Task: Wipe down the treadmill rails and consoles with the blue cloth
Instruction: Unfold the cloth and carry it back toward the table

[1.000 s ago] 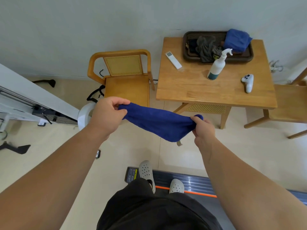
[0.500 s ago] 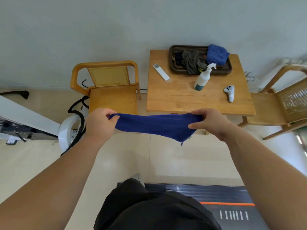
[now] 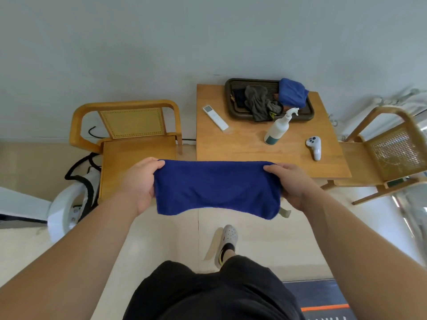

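cloth: I see the blue cloth stretched flat between both hands, mid-air, out in front of the person's body. Top edge taut between the fingertips, lower edge sagging below them.
left hand: left hand closed on the cloth's left end, thumb over the top corner, fingers curled behind the fabric.
right hand: right hand closed on the right end, fingers pinching the top corner, palm along the side edge.
handling: my read is light, soft, fully limp, terry-like nap so not slippery. It drapes wherever it isn't held. No breakage risk.
grip advice: I'd bunch or fold it into a pad under one palm for wiping; corner pinches only suit spreading it.
beyond fingertips: wooden table just past them, carrying spray bottle, white remote, controller and dark tray holding rags.
left of left hand: wooden chair.
treadmill: only a belt corner shows, near the body; rails and consoles not in view, so wiping looks not yet begun.
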